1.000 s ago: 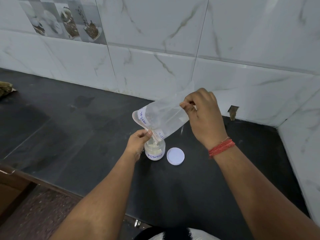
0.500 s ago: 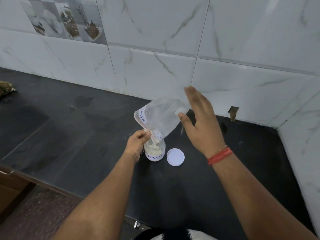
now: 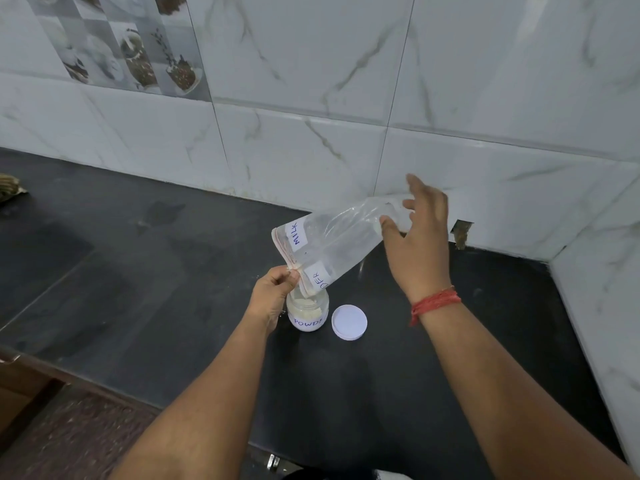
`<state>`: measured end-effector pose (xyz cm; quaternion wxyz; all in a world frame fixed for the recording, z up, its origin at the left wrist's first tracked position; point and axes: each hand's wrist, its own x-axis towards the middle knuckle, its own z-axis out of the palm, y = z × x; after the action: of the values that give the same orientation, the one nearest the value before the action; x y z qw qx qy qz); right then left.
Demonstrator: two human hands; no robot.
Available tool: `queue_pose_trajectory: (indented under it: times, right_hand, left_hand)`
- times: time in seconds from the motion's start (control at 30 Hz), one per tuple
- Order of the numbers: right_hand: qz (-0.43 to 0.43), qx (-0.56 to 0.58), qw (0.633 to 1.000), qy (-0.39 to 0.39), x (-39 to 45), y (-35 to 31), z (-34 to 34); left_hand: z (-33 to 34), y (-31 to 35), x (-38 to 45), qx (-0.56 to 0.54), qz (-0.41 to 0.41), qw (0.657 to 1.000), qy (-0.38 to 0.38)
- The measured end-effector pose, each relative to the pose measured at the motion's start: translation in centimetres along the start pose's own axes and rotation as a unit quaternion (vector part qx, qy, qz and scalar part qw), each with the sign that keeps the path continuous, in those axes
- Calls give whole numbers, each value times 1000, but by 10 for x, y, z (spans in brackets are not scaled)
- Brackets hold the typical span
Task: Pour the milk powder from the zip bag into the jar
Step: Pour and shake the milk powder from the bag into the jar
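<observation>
On the black countertop [image 3: 138, 306], the tipped zip bag [image 3: 339, 240] hangs mouth-down over the jar [image 3: 307, 315]; right hand [image 3: 419, 240] spread against its bottom; left hand [image 3: 273, 292] pinching its mouth; white lid [image 3: 349, 322] just beside the jar.

Home kitchen: dark stone counter [image 3: 138, 306], marble-tiled wall [image 3: 311, 98].

left hand [image 3: 273, 292] pinches with curled fingers; right hand [image 3: 417, 237] raised, fingers spread straight.
</observation>
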<state>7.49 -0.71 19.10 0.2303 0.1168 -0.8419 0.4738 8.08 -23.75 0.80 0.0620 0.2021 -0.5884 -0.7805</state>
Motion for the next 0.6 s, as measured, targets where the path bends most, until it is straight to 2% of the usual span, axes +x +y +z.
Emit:
queue_pose_trajectory:
  times: [0.1,0.17,0.4,0.53,0.6]
  right_hand:
    - [85,-13,994,-63,17,11,-2]
    - [91,-54,990,-96,20,17,-2]
    - [39,-3,998,-44,11,7,-1]
    - [0,25,998,-61,1,-5,3]
    - [-22,-1,993,-113,-4,-9,4]
  left_hand:
    - [-1,0,-1,-4,9,1000,-2]
    - [-1,1,-1,-2,14,1000,-2]
    - [-3,-4,3,9,6,1000,21]
    - [-2,-6,4,4,-9,1000,28]
    - [-2,-6,5,3,-11,999,32]
